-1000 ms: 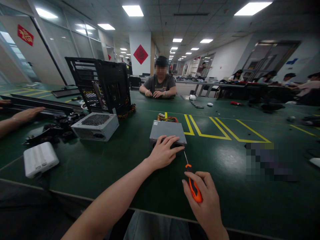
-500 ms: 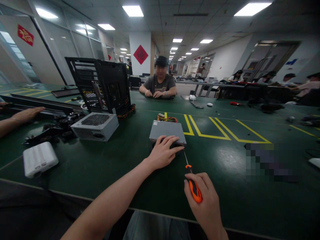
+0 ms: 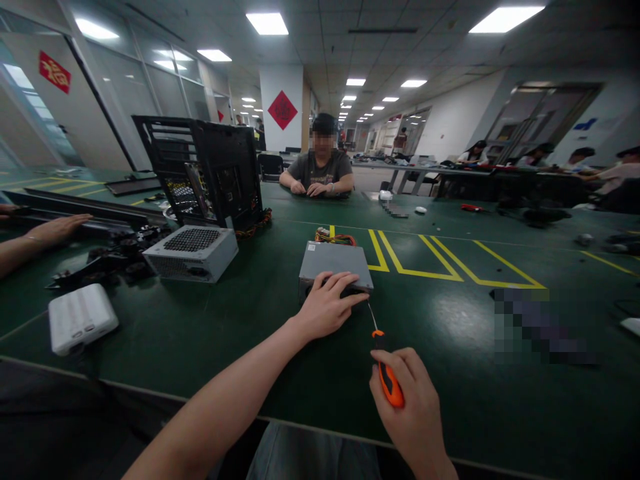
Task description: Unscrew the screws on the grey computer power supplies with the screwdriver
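A grey computer power supply (image 3: 334,259) lies on the green table in front of me, its coloured cables (image 3: 340,238) bunched at the far side. My left hand (image 3: 327,305) rests on its near edge with the fingers spread over the top and front face. In my right hand (image 3: 410,393) is a screwdriver (image 3: 389,380) with an orange and black handle. The screwdriver points away from me, and its tip meets the front right corner of the power supply, close to my left fingertips. Whether the tip sits in a screw is too small to tell.
Left of it stand a second power supply (image 3: 193,252), an open black computer case (image 3: 210,173) and a white power bank (image 3: 83,318). Another person's hand (image 3: 60,230) lies at the far left. A person (image 3: 320,167) sits opposite. Yellow tape lines (image 3: 420,273) mark the table.
Almost nothing differs. The whole view has shifted very slightly; both hands, the screwdriver and the power supply keep their places relative to each other.
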Motion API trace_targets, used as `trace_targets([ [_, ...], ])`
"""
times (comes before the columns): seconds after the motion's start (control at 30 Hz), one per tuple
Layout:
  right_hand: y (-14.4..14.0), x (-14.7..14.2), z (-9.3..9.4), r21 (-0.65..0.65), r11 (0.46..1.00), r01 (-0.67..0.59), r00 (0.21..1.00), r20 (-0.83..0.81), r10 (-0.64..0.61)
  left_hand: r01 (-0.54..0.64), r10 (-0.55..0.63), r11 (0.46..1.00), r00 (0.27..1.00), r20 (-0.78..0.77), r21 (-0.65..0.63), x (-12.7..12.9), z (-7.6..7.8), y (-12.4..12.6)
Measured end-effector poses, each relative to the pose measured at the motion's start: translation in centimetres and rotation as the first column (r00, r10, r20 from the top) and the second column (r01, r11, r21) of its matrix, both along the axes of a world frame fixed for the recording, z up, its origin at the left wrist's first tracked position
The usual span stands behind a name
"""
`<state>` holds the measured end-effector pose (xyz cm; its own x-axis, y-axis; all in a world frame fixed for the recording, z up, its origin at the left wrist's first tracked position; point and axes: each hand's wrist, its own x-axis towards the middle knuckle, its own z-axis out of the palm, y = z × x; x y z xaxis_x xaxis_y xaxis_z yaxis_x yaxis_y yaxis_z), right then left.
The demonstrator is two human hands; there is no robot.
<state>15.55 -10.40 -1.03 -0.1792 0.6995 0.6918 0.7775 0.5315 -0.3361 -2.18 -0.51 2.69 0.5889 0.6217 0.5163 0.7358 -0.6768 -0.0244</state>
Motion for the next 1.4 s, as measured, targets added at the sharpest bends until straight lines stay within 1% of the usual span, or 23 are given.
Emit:
trace_targets([
  [0.13, 0.02, -0.03, 0.1, -0.029, 0.999, -0.017, 1.0, -0.015, 0.017, -0.001, 0.001, 1.0, 1.0, 0.0, 0.001, 0.01, -0.03, 0.05],
  [0.33, -0.19, -0.06, 0.35, -0.012, 1.0, 0.022, 0.997, -0.079, -0.023, 0.001, -0.001, 1.0, 1.0, 0.011, 0.004, 0.07, -0.36, 0.3],
  [0.5, -0.28, 0.12, 0.04, -0.029, 0.999, 0.037, 0.991, -0.129, -0.04, 0.003, -0.003, 1.0, 1.0, 0.004, -0.008, -0.01, -0.16, 0.2],
  [0.63, -0.2, 0.1, -0.07, 0.0, 0.999, 0.044, 0.996, -0.083, -0.044, 0.007, -0.007, 1.0, 1.0, -0.005, -0.019, -0.01, 0.03, 0.12],
  [0.9, 0.01, 0.15, -0.08, 0.035, 0.999, 0.039, 0.999, -0.003, -0.039, 0.002, -0.002, 1.0, 1.0, 0.01, -0.013, 0.11, -0.08, 0.12],
  [1.07, -0.09, -0.1, 0.11, -0.024, 0.999, 0.045, 0.997, -0.061, -0.046, 0.002, -0.002, 1.0, 1.0, 0.014, -0.014, 0.03, -0.1, 0.1],
  [1.17, -0.12, -0.14, 0.14, -0.016, 0.999, 0.05, 0.996, -0.075, -0.051, 0.003, -0.002, 1.0, 1.0, 0.019, -0.004, 0.06, -0.21, 0.18],
  [1.27, -0.03, -0.06, -0.01, 0.001, 0.999, 0.042, 0.998, -0.042, -0.042, -0.001, 0.001, 1.0, 1.0, 0.027, 0.009, 0.14, -0.29, 0.23],
  [1.4, 0.06, 0.02, -0.13, -0.019, 1.0, 0.022, 1.0, 0.002, -0.022, -0.002, 0.002, 1.0, 0.999, 0.032, 0.014, 0.24, -0.31, 0.22],
])
